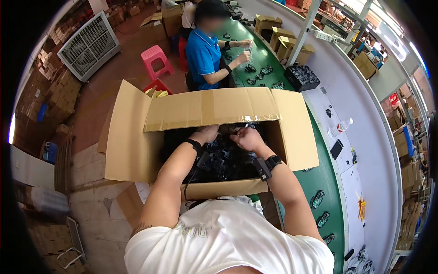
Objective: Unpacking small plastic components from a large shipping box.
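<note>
A large open cardboard box (301, 132) stands in front of me with its flaps spread. Dark plastic-looking parts (219, 163), some with a glossy wrap, fill its shadowed inside. Both my arms reach into the box. My left hand (206, 133) is by the far wall, its fingers mostly hidden under the far flap. Beside it on the right, my right hand (247, 139) has its fingers curled inward over the parts. What lies in those fingers is too dark and small to make out. A black strap with a small device sits on each wrist.
Along a green conveyor belt (329, 185) on the right lie several small black parts (318, 199). A black crate (302, 77) of parts stands farther up. A co-worker in blue (203, 55) handles a clear bag there. A bottle (340, 128) and phone (336, 149) rest on the white ledge.
</note>
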`<state>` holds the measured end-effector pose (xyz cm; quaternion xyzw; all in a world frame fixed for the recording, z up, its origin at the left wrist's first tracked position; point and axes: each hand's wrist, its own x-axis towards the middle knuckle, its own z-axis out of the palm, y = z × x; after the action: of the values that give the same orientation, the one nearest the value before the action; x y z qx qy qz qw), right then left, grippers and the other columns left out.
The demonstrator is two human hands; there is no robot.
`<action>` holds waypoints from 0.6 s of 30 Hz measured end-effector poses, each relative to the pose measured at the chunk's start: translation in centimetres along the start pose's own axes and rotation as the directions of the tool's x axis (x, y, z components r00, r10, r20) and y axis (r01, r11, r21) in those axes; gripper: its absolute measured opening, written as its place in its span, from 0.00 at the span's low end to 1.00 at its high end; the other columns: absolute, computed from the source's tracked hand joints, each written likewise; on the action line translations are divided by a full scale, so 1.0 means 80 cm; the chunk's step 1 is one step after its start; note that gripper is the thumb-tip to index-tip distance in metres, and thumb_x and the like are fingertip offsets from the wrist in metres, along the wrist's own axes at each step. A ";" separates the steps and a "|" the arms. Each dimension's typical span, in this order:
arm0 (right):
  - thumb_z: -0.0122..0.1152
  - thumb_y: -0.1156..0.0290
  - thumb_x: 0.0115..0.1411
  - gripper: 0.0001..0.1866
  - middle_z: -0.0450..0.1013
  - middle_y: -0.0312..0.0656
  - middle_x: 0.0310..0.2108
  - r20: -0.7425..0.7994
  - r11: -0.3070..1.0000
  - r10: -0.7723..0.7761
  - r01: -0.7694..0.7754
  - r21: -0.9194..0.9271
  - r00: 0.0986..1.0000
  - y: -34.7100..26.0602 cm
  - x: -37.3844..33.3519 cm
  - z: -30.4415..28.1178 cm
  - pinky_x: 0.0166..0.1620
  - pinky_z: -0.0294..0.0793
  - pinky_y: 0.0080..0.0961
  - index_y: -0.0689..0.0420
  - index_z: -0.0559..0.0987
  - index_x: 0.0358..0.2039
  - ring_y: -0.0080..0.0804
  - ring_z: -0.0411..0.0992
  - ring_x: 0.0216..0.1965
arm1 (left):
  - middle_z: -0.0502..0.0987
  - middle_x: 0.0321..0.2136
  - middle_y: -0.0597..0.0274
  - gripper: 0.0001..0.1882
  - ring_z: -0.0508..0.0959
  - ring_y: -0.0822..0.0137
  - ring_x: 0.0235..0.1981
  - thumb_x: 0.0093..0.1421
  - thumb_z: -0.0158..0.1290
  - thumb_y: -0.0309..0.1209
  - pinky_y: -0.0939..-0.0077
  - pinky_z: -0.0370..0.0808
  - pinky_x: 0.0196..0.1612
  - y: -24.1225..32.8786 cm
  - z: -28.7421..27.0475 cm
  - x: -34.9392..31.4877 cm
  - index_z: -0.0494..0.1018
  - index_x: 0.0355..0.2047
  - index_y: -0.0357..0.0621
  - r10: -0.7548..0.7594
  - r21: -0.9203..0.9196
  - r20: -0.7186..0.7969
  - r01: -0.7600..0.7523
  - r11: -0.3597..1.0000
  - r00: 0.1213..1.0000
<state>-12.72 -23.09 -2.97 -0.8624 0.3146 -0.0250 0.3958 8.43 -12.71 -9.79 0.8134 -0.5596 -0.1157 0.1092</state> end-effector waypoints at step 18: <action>0.68 0.54 0.59 0.19 0.77 0.44 0.19 0.046 0.998 -0.055 0.055 0.011 0.997 -0.002 -0.003 0.013 0.33 0.75 0.32 0.60 0.82 0.29 0.34 0.76 0.24 | 0.80 0.45 0.46 0.14 0.78 0.45 0.49 0.66 0.51 0.30 0.55 0.73 0.52 0.002 -0.032 -0.029 0.75 0.50 0.41 0.027 -0.160 -0.296 -0.078 0.984 0.955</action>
<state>-12.53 -22.19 -3.56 -0.8691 0.2815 -0.0176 0.4063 8.27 -10.49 -7.13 0.7940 -0.5469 -0.0383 0.2627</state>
